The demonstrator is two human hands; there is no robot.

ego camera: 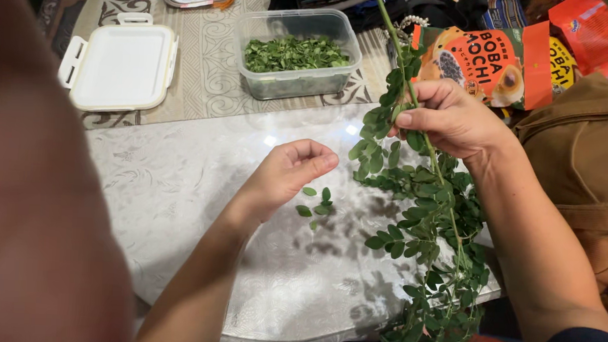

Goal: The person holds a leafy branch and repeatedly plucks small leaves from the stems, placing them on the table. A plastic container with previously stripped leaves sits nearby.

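A leafy branch held up in one hand, loose leaves under the other.

The right hand has its grip closed around the stem of a long leafy branch. It holds the branch slanted over the worktop, probably so that the side twigs hang free and are easy to reach; the lower end goes down past the worktop edge. The left hand is loosely curled with nothing in it that I can see, just beside a few loose green leaves on the white cloth. Further back stands a clear plastic box partly filled with small green leaves, and its white lid lies apart to the left. At the right, behind the branch, lean orange and red snack packets with pictures on the front.
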